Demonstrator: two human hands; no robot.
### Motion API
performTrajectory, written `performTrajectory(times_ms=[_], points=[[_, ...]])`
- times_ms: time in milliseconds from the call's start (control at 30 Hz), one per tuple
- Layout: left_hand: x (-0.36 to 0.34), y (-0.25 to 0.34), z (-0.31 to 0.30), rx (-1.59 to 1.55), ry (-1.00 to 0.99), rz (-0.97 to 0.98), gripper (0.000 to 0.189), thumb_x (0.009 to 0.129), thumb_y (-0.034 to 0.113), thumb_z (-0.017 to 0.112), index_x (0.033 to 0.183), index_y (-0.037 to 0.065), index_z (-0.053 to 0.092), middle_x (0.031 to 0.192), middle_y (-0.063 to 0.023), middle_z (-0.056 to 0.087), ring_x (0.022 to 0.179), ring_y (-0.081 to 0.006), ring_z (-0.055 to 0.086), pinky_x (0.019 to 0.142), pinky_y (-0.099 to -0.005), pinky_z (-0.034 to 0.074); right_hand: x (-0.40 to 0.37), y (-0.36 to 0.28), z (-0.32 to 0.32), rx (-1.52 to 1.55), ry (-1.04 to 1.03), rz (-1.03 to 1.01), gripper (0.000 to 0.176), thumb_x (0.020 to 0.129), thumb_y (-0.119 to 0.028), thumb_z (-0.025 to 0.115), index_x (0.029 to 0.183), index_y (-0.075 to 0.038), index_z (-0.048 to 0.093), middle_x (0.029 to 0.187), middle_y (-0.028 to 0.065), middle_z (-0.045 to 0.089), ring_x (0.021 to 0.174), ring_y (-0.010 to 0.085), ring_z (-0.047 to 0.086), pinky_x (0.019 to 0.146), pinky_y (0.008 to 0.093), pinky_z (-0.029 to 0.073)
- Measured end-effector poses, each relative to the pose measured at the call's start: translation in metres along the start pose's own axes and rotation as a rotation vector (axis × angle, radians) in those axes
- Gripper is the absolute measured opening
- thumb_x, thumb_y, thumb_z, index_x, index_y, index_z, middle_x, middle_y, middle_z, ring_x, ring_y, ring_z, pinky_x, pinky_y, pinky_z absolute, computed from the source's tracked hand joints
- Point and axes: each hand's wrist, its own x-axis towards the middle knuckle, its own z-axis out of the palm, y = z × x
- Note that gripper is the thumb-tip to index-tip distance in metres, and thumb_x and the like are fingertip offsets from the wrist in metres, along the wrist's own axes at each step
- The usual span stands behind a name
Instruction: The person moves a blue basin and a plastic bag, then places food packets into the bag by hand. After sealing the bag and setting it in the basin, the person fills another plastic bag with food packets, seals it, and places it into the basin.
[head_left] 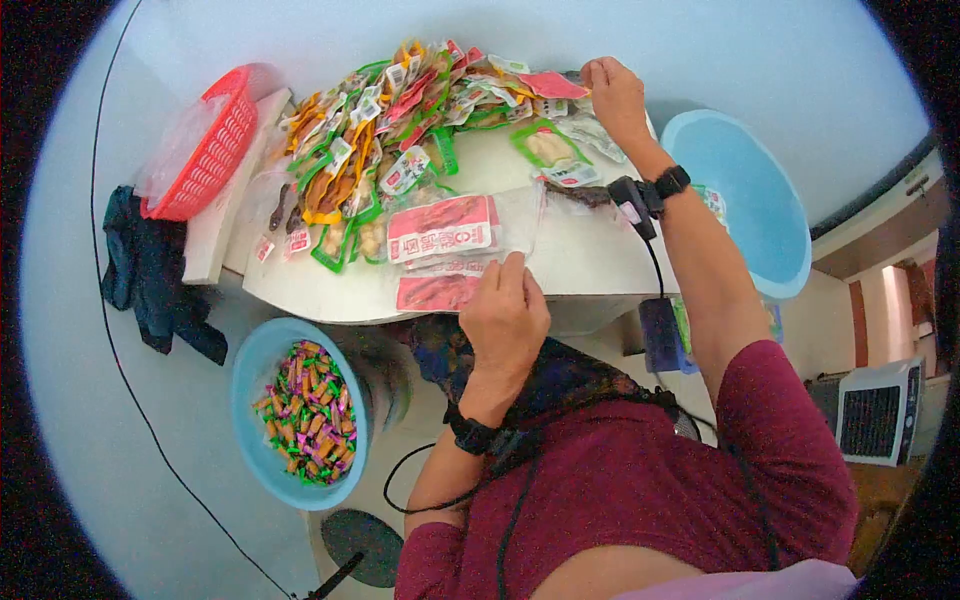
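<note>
My left hand (505, 312) is closed at the near edge of a clear plastic bag with red-and-white printing (440, 228), pinching it between thumb and fingers. Another red printed panel (438, 293) shows just below, at the table's front edge. Farther back, my right hand (615, 98) reaches over the table's far right, its fingers pinched at the corner of a flat red packet (553, 86). That packet lies at the right end of a large heap of sealed snack packets (400, 115). A green-edged clear packet (550, 150) lies between my hands.
A blue basin (745, 200) stands at the right, and another blue basin (243, 405) with many small wrapped sweets (312, 412) sits lower left. A red basket (215, 145) leans at the back left. A black cable (655, 262) hangs from my right wrist.
</note>
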Motion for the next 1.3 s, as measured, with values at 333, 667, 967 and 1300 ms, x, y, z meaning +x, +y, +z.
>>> performTrajectory(times_ms=[333,667,967,1300], points=[[-0.002,0.01,-0.006,0.052,-0.039,0.002,0.027,0.079,0.01,0.066,0.105,0.005,0.061,0.083,-0.0145,0.06,0.073,-0.0339,0.061,0.062,-0.0428,0.049,-0.013,0.013,0.043,-0.377,-0.184,-0.344,0.028,0.084,-0.017,0.06,0.111,-0.009,0.064,0.118,0.0181,0.062,0.112,0.0381,0.055,0.099,0.0437,0.042],[-0.005,-0.001,0.004,0.032,-0.001,0.006,0.015,0.08,0.006,0.063,0.094,0.004,0.06,0.079,-0.013,0.06,0.069,-0.0333,0.061,0.059,-0.0416,0.049,0.017,0.017,0.013,-0.101,-0.06,0.063,0.025,0.091,-0.024,0.056,0.102,-0.006,0.068,0.094,0.0137,0.07,0.078,0.0266,0.067,0.072,0.0395,0.053],[0.002,-0.004,0.01,-0.062,0.13,0.057,0.007,0.08,0.002,0.063,0.085,0.004,0.059,0.07,-0.0118,0.056,0.061,-0.0316,0.058,0.052,-0.0404,0.045,-0.045,-0.028,-0.074,1.182,-0.22,0.641,0.029,0.094,-0.024,0.057,0.106,0.002,0.064,0.1,0.0092,0.068,0.086,0.018,0.068,0.076,0.0377,0.059],[0.004,-0.005,0.005,-0.102,0.141,0.044,0.005,0.081,0.003,0.063,0.085,0.002,0.061,0.072,-0.0131,0.06,0.062,-0.0304,0.06,0.056,-0.039,0.047,-0.092,-0.026,-0.123,0.861,-0.193,0.517,0.024,0.091,-0.028,0.064,0.095,-0.005,0.07,0.082,-0.0003,0.067,0.072,0.0067,0.06,0.064,0.0227,0.049]])
